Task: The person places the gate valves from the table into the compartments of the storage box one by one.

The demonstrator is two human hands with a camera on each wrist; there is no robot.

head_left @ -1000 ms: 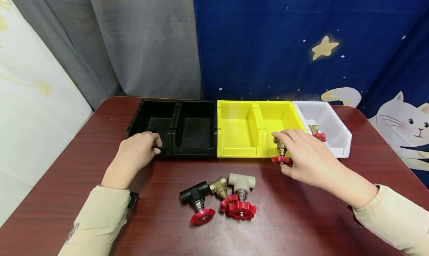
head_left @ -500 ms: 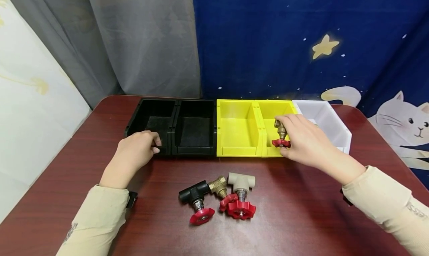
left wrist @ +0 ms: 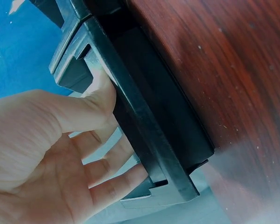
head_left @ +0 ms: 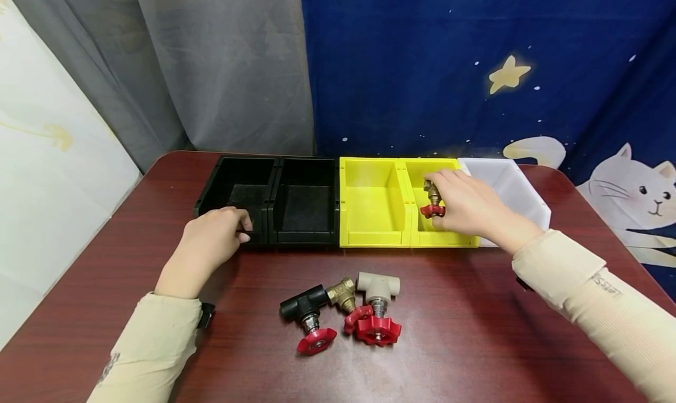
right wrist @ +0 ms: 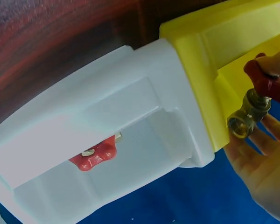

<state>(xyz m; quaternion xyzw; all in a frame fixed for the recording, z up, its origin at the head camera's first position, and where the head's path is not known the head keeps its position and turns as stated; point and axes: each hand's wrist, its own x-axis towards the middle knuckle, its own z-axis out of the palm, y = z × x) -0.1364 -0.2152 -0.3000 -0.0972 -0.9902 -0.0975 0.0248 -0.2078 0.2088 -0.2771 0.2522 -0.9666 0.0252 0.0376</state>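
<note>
My right hand (head_left: pixel 470 206) holds a brass valve with a red handwheel (head_left: pixel 433 200) over the right-hand yellow bin (head_left: pixel 443 239). In the right wrist view the valve's open brass end (right wrist: pixel 241 127) shows and the thumb lies on the wheel. With thumb and fingers my left hand (head_left: pixel 213 236) pinches the front lip of the leftmost black bin (left wrist: pixel 144 121). On the table in front lie a black tee valve (head_left: pixel 305 304), a brass valve (head_left: pixel 343 294) and a beige tee valve (head_left: pixel 379 287), each with a red handwheel; the latter two touch.
A second black bin (head_left: pixel 308 237) and another yellow bin (head_left: pixel 375 239) stand in the same row. The white bin (right wrist: pixel 130 102) at the right end contains a valve with a red handwheel (right wrist: pixel 95 154). Curtains hang behind the table (head_left: pixel 449 344).
My right hand has moved away from me and slightly left, carrying the brass valve from the front of the right yellow bin to over its inside. My left hand has stayed put.
</note>
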